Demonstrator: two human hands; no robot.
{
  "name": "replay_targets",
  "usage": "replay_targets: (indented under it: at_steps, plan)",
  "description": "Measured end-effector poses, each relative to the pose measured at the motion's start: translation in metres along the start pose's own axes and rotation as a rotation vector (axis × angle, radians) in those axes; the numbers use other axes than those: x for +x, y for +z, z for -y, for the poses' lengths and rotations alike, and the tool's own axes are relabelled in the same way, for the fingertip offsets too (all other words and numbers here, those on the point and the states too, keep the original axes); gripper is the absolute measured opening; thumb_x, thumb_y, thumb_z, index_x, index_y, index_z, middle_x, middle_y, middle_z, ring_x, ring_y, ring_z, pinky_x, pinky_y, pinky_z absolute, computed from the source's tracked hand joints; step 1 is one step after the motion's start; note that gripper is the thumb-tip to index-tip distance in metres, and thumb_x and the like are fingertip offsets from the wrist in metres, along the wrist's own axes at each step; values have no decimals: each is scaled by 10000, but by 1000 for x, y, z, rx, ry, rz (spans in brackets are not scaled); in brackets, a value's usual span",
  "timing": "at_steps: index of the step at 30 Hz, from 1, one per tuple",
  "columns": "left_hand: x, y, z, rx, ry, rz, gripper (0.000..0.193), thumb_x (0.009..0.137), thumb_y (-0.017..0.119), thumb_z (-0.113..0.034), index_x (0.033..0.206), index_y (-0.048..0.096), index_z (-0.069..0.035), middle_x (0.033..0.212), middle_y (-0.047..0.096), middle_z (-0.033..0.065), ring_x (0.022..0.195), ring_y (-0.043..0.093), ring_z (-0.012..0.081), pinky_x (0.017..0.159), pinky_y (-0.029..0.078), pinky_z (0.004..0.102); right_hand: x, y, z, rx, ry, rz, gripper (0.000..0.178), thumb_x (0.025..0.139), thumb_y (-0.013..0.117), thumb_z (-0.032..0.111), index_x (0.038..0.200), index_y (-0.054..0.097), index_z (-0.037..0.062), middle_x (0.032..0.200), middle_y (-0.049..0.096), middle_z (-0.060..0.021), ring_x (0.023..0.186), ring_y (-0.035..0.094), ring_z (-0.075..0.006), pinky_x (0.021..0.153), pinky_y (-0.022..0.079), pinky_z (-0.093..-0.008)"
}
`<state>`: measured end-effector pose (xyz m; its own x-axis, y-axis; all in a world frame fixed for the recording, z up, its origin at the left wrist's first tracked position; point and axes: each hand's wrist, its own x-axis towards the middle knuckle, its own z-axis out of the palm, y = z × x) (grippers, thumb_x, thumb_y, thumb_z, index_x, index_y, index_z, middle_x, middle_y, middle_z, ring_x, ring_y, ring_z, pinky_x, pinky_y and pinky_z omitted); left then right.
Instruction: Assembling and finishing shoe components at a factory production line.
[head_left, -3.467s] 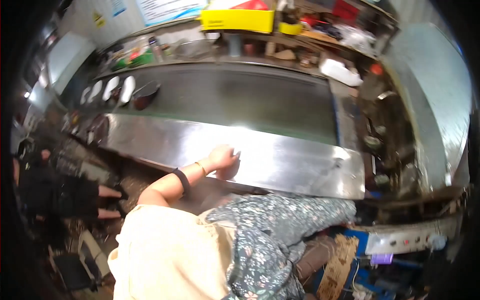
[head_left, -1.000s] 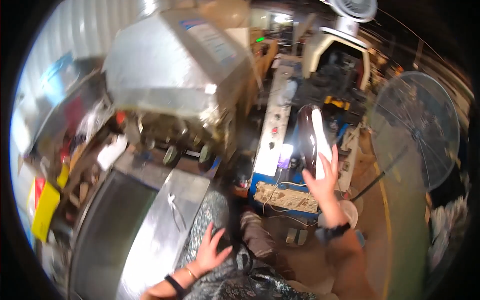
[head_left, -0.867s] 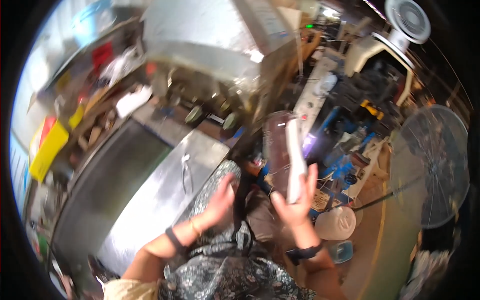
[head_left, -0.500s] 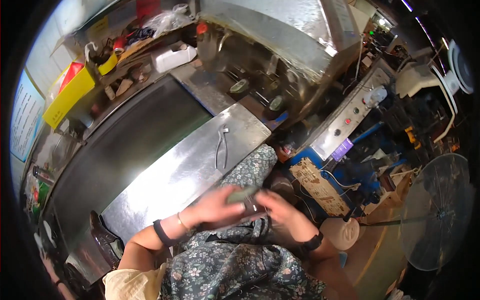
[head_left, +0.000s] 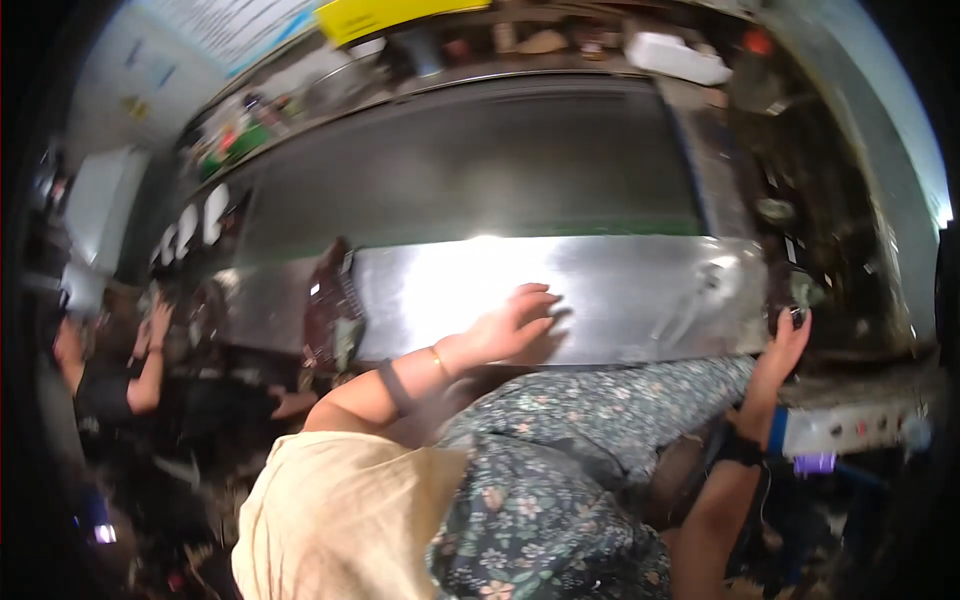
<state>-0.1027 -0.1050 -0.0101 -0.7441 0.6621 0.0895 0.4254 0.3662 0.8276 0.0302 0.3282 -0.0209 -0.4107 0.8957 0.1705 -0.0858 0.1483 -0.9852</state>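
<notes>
My left hand (head_left: 515,325) hovers over the shiny metal plate (head_left: 610,345), fingers apart and slightly curled, with nothing in it. Out at the right, my right hand (head_left: 790,345) grips a dark brown shoe (head_left: 780,285) with a greenish lining, at the mouth of the machine (head_left: 850,240). Blur and shadow hide much of that shoe. Another dark brown leather shoe (head_left: 322,305), also greenish inside, rests at the plate's left end. A pair of pliers (head_left: 690,305), smeared by motion, lies on the plate's right part.
Behind the plate stretches a dark conveyor belt (head_left: 480,160). A shelf beyond it carries a white container (head_left: 678,60) and a yellow box (head_left: 390,15). A control panel with buttons (head_left: 850,430) stands at the lower right. Another person's hands (head_left: 155,320) are at the far left.
My view has swung left. My hands, formerly together on the shoe at my lap, have parted: the left is empty over the plate, the right has carried the shoe to the machine.
</notes>
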Motion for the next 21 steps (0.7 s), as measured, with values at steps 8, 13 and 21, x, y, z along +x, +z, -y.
replay_targets:
  at_steps: [8,13,21]
  plan:
    - [-61,-210,86,1061,-608,-462,602,654,798,-264,1156,574,-18,1174,618,185,1144,566,364,963,465,426,-130,16,-15,-53,304,499,290,947,591,87,1207,601,-40,1151,648,-130,1005,634,-179,921,483,-296]
    - [-68,-249,120,947,-986,3,711,597,815,-327,1196,578,-27,1076,671,183,1029,635,347,896,509,418,-194,-16,-7,0,330,532,206,925,588,3,1117,642,-49,996,697,-96,915,657,-145,842,512,-262]
    - [-14,-122,-106,620,328,92,485,723,639,-6,1200,615,-88,1091,663,184,1000,648,350,837,539,397,-176,-17,53,34,257,537,303,956,588,122,1211,583,-43,1046,687,-120,891,670,-166,789,534,-276]
